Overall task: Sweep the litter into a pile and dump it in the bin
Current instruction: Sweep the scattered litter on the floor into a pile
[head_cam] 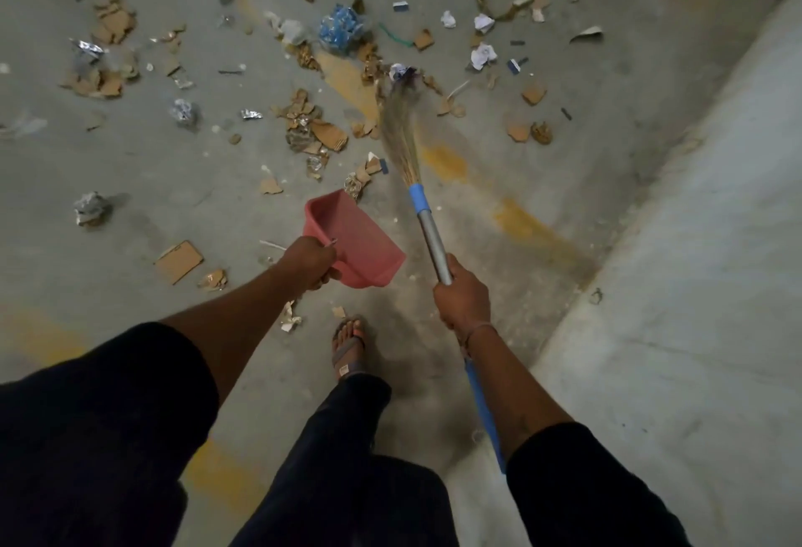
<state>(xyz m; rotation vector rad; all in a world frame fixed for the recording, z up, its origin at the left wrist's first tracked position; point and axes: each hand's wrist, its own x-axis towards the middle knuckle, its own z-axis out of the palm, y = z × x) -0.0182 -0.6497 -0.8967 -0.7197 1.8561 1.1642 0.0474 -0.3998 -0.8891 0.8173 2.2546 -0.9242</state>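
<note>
Standing on the floor (130, 164) in dark trousers, one sandalled foot (348, 344) pointing forward at the near middle. Gripping the broom (427, 225) with the right hand (462, 299), fingers wrapped around the metal shaft, blue end of the handle running back under the forearm. Gripping the pink dustpan (353, 238) with the left hand (310, 262), fingers curled around its handle, pan tilting off the floor with the mouth facing away, just left of the broom shaft. Reaching the bristles (397, 121) forward into the litter (312, 125), tips blurring and touching a crumpled paper (401, 71) near the middle of the floor. Lying scattered, not piled: cardboard scraps, foil wrappers and paper balls spreading across the middle and far floor, thicker towards the far left. Lying nearer, left of the dustpan, a flat cardboard piece (179, 262). Sitting farther out, beyond the bristles, a blue plastic bag (340, 27). Running along the right edge of the floor, a pale concrete wall (694, 242). Crossing the floor diagonally, faded yellow paint marks (520, 225).
</note>
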